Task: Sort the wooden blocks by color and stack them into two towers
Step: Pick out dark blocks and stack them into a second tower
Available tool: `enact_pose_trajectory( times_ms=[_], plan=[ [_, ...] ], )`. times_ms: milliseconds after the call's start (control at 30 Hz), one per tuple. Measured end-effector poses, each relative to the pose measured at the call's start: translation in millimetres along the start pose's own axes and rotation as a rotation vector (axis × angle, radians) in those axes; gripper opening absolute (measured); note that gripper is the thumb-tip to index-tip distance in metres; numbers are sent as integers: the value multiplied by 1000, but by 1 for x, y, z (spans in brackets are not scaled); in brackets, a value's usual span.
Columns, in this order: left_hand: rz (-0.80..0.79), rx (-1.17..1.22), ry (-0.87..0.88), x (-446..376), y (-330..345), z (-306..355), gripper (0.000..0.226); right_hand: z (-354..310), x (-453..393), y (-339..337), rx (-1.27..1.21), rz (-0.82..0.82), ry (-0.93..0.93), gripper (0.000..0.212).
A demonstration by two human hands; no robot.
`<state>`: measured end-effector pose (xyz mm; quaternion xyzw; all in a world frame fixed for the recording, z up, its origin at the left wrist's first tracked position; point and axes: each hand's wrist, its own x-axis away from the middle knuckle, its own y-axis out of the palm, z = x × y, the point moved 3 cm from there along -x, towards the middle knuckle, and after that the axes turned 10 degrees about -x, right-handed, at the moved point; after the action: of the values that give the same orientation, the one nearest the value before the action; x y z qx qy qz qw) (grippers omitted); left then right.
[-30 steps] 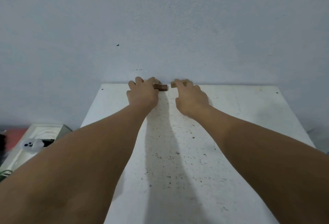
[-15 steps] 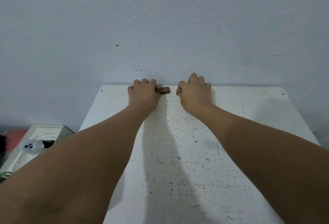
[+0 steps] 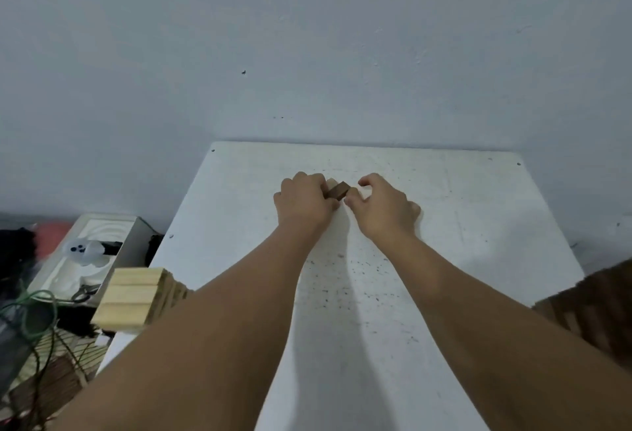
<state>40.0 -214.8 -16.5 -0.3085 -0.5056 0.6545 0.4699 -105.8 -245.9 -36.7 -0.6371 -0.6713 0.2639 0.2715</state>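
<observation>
A dark brown block lies between my two hands at the middle of the white table. My left hand is closed around its left end. My right hand pinches its right end with thumb and forefinger. A sliver of a light wooden block shows just behind the dark one, against my left fingers. A tower of light blocks stands at the table's near left edge, partly behind my left forearm. A stack of dark blocks stands at the near right edge.
The table's far edge meets a grey wall. Left of the table lie a white tray with a ghost-like figure, green cord and clutter on the floor.
Both hands have pulled back from the wall edge toward the table's middle and come together on the dark block. The view has tilted down, so both towers now show.
</observation>
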Motion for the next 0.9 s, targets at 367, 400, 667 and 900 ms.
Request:
enact_pose_trajectory(
  times_ms=[367,400,667,900],
  plan=[
    [-19,-68,44,121,8,3,24,35,102,-35,22,33,13,13],
    [-23,-72,51,134,8,2,24,38,114,-38,34,20,15,13],
    [-49,-109,146,224,13,2,34,59,194,-60,16,-79,86,25],
    [-149,173,181,254,25,-10,17,77,227,-76,-115,-174,5,30]
  ],
)
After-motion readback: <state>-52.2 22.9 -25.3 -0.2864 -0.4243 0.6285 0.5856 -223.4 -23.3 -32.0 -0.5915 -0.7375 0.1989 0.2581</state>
